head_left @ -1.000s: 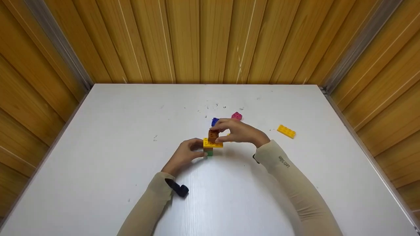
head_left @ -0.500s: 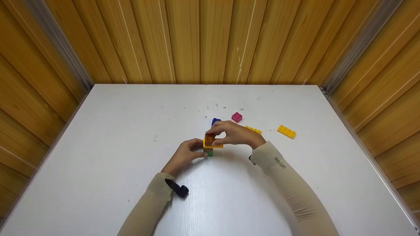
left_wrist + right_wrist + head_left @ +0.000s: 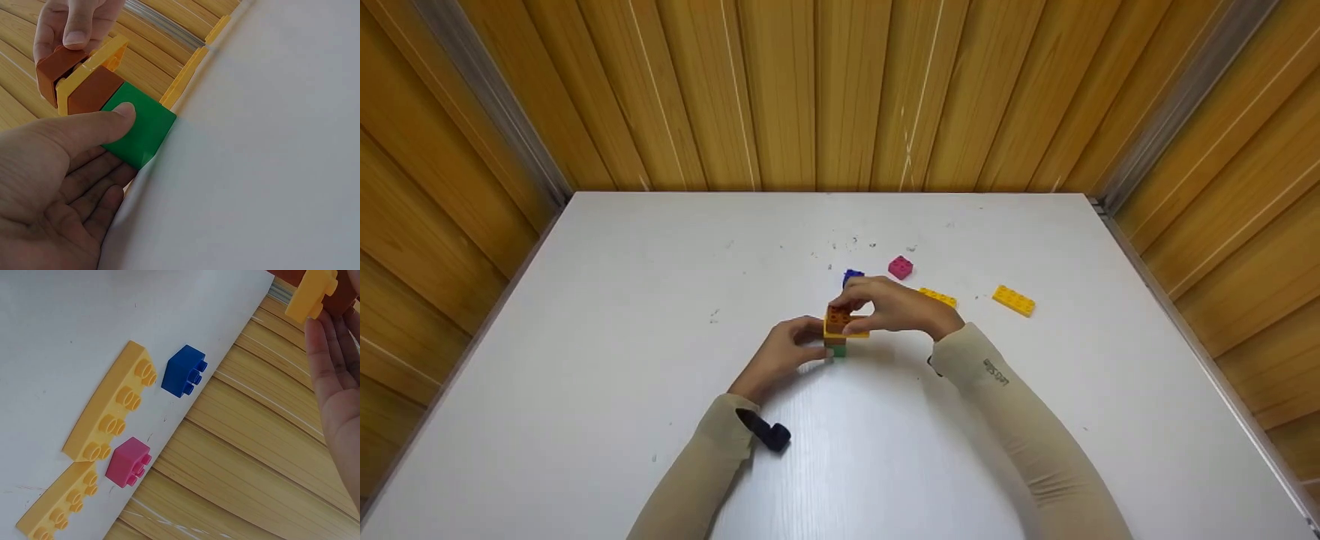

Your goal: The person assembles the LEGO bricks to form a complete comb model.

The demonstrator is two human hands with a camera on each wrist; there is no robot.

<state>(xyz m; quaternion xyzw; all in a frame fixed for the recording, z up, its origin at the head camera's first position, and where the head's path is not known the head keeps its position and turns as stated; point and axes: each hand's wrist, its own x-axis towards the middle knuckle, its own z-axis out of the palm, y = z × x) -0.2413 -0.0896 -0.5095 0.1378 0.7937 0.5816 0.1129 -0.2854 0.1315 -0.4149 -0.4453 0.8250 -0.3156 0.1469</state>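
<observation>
A small stack of toy building bricks stands on the white table. Its base is a green brick (image 3: 152, 121), pinched between the thumb and fingers of my left hand (image 3: 784, 349). On the green one sits a brown brick (image 3: 93, 90), topped by a longer yellow brick (image 3: 93, 65) that overhangs to the right. My right hand (image 3: 896, 304) pinches a second brown brick (image 3: 47, 84) at the left end of the yellow one. In the left wrist view a narrow gap with studs shows between these two, so the upper brick looks not fully pressed down.
Behind the right hand lie a blue brick (image 3: 183, 371) and a pink brick (image 3: 128, 462). Two loose yellow bricks, one nearer (image 3: 939, 297) and one farther right (image 3: 1014, 300), rest on the table (image 3: 660, 285). Wood-look panels (image 3: 847, 97) enclose the table's back and sides.
My right hand has moved slightly left and down, bringing the upper brown brick onto the yellow brick's left end. The left hand and lower stack have stayed in place.
</observation>
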